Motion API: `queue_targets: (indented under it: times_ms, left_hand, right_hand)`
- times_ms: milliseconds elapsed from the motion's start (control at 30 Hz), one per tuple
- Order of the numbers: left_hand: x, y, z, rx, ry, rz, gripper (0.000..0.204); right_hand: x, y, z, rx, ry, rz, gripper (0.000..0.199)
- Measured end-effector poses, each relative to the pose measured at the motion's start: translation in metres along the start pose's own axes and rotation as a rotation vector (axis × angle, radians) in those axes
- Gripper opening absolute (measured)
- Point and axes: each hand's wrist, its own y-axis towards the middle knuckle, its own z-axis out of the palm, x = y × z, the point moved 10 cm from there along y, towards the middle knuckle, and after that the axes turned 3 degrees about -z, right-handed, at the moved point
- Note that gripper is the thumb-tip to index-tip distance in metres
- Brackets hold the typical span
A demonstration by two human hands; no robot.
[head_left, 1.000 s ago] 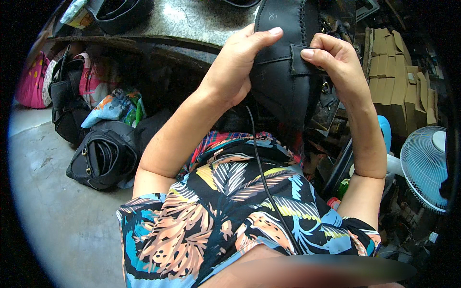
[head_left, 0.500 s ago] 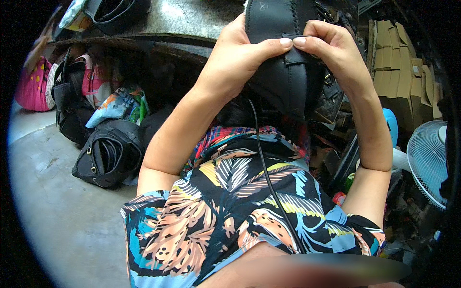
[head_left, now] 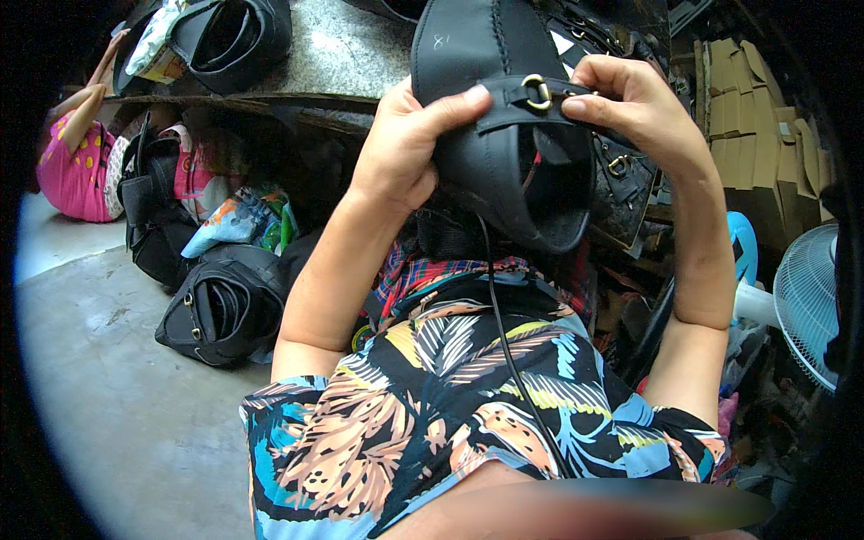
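A black leather piece [head_left: 468,54], which looks like a boot upper, is held up in front of me with its hollow end facing partly toward me. A stitched seam runs down it. My left hand [head_left: 405,139] grips its left side, thumb pressed on the leather beside a stitched-on tab. In that tab sits a brass-coloured metal ring [head_left: 537,93]. To the right of the ring, my right hand [head_left: 634,103] pinches a narrow black strap [head_left: 565,88] between thumb and bent forefinger. The strap's far end is hidden behind the fingers.
A worn worktable [head_left: 337,54] carries another black leather piece [head_left: 236,40]. Several black leather pieces [head_left: 220,306] lie on the floor at left, near a person in pink [head_left: 76,171]. A fan [head_left: 805,297] and stacked cardboard [head_left: 756,117] are at right. A black cord [head_left: 504,333] hangs before me.
The leather piece has turned, so its ring and opening now show. My hands have moved apart; the left went left, and the right now pinches the strap. The view has shifted slightly.
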Motion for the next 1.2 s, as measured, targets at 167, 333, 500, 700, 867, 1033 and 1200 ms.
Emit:
queue_targets:
  times_ms: [167, 333, 500, 700, 867, 1033, 1200]
  left_hand:
    - [0.005, 0.006, -0.012, -0.036, -0.081, -0.017, 0.027]
    - [-0.007, 0.002, -0.015, 0.049, -0.346, 0.009, 0.024]
    - [-0.013, 0.004, -0.019, 0.077, -0.449, 0.011, 0.017]
    - [-0.046, 0.008, -0.023, 0.006, 0.348, 0.172, 0.055]
    - [-0.079, -0.031, 0.049, 0.174, 1.426, 0.774, 0.045]
    - [-0.075, -0.045, 0.063, 0.233, 1.611, 0.708, 0.033]
    - [-0.069, -0.047, 0.062, 0.490, 1.690, 0.686, 0.032]
  right_hand:
    - [-0.010, 0.002, 0.007, -0.055, 0.145, -0.077, 0.030]
    - [-0.005, -0.016, -0.015, -0.341, 0.330, -0.280, 0.064]
    - [-0.024, -0.019, 0.037, -0.022, 0.876, -0.204, 0.076]
    - [-0.033, -0.031, 0.015, -0.272, 1.135, -0.334, 0.067]
    - [-0.034, -0.032, 0.025, -0.367, 1.010, -0.164, 0.068]
    - [-0.023, -0.036, 0.024, -0.385, 0.884, -0.193, 0.067]
    - [-0.019, -0.040, 0.031, -0.377, 0.735, -0.157, 0.059]
